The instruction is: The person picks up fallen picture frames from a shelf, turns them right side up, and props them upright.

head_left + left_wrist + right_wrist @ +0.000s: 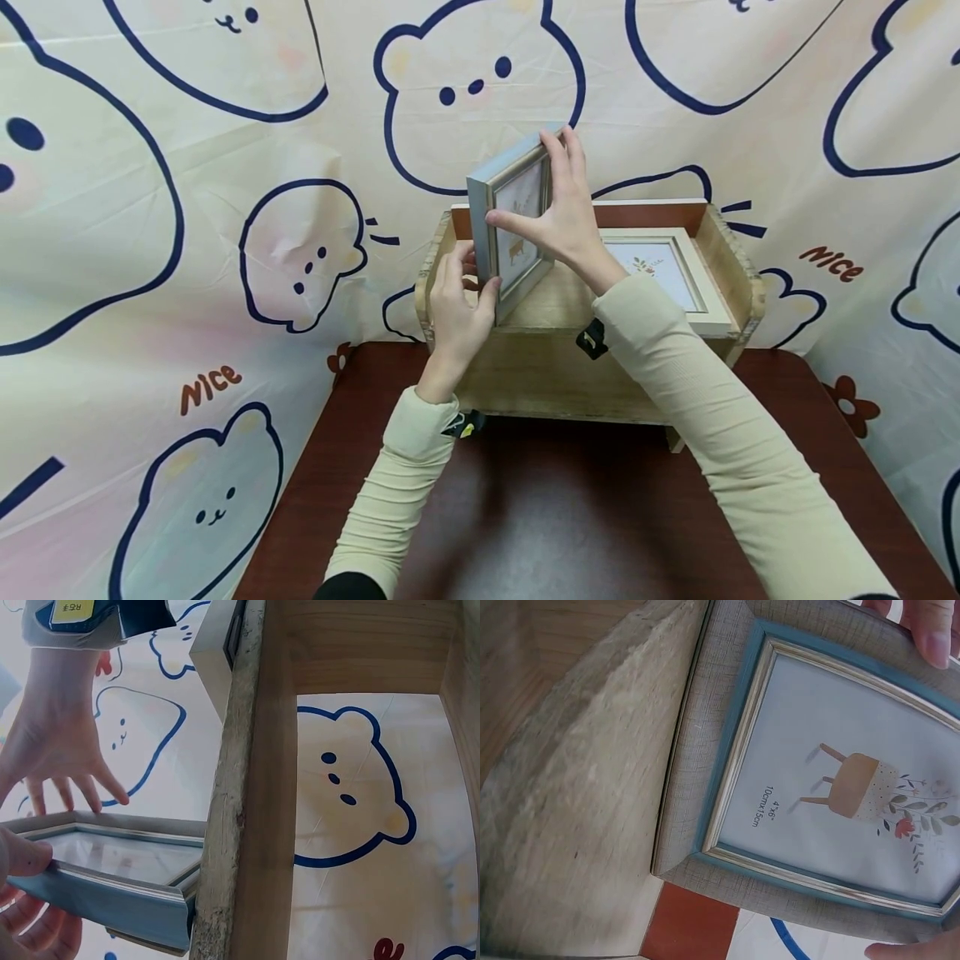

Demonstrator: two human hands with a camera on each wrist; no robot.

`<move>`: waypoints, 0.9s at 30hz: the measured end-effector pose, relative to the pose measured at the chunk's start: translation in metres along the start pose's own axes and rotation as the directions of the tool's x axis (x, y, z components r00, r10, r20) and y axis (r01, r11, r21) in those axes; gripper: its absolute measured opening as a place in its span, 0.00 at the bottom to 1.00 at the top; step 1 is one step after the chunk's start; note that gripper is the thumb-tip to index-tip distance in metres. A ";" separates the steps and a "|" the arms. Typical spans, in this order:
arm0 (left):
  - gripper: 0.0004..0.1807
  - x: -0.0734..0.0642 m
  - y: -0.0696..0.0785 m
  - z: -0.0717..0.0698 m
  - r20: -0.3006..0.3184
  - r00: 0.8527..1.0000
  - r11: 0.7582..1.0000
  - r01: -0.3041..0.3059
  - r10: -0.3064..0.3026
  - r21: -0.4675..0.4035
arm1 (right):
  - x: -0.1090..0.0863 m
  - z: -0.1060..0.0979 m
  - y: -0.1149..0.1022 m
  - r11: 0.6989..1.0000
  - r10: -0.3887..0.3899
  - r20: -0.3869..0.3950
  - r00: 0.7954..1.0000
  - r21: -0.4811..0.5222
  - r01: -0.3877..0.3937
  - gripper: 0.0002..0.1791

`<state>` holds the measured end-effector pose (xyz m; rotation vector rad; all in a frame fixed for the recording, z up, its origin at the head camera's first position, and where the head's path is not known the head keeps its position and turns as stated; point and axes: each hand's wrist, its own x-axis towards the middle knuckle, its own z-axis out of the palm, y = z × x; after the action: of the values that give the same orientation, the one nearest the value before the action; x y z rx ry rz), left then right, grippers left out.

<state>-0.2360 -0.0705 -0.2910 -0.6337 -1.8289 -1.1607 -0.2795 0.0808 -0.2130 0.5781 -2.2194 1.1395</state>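
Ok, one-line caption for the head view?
Both hands, left hand and right hand, hold a blue-grey picture frame upright on a wooden shelf.

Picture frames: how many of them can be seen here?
2. The blue-grey picture frame is held by the left hand and right hand over the wooden shelf; the white picture frame lies on it. Others may be hidden.

We note a dark red-brown table [570,517] before a bear-print cloth; a wooden shelf [547,379] stands directly on its far edge; inside the shelf a white frame [675,275] lies flat towards the right; a grey-blue frame [513,221] stands upright on the shelf's left part, at its front edge.
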 end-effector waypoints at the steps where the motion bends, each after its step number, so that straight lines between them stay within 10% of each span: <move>1: 0.24 0.000 0.000 0.000 -0.005 1.000 1.000 -0.003 0.003 0.004 | 0.000 0.000 0.000 1.000 -0.007 0.001 1.000 0.001 0.007 0.58; 11: 0.23 -0.001 -0.001 0.002 -0.018 1.000 1.000 -0.025 0.025 -0.002 | 0.000 -0.003 -0.002 0.989 -0.138 -0.011 0.990 -0.047 0.137 0.48; 19: 0.19 0.006 -0.008 -0.011 0.130 0.990 0.968 0.088 -0.058 -0.236 | -0.002 -0.002 -0.003 0.957 -0.287 -0.068 0.955 -0.058 0.284 0.42; 27: 0.18 0.013 0.014 -0.022 0.207 0.973 0.955 0.157 -0.106 -0.252 | -0.002 -0.001 -0.006 0.954 -0.292 -0.043 0.956 -0.083 0.287 0.48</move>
<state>-0.2229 -0.0845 -0.2686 -0.8103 -1.9148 -1.4976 -0.2744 0.0785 -0.2108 0.8004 -2.0392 0.9050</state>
